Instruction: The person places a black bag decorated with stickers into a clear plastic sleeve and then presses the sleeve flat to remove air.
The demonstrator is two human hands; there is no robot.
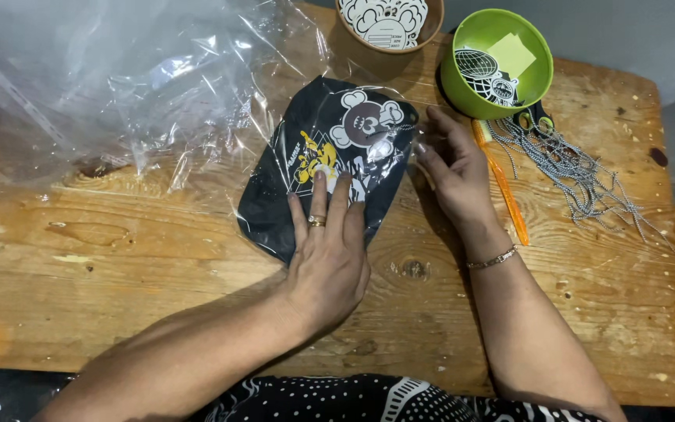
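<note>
1. The black printed pouch (330,168), wrapped in a thin clear plastic sleeve (412,148), lies flat on the wooden table (119,258), directly under the fingers of the left hand (328,258). The film looks slippery, so in my judgement the pouch could slide inside it or skew if the flat palm shifts sideways.

2. The right hand (455,168) touches the sleeve's edge just to its left. A hard tug there would likely wrinkle or tear the thin film, or drag the pouch out from under the other hand.

3. Just right of the right hand lie an orange pen (504,187) and a bundle of grey cords (572,168). A wide sweep of that wrist could knock them; the green bowl (462,94) just beyond the fingertips could also be bumped.

4. The large heap of loose clear bags (103,86), beyond and left of the left hand, overlaps the pouch's far end and could be caught up with the sleeve.

5. Left hand: open, palm down, fingers spread and pressing on the pouch's near half; it grips nothing. The forearm comes in from the lower left.

6. Right hand: open, fingers lightly curved and pointing leftward, tips resting on the plastic edge; I see no closed grip.
</note>
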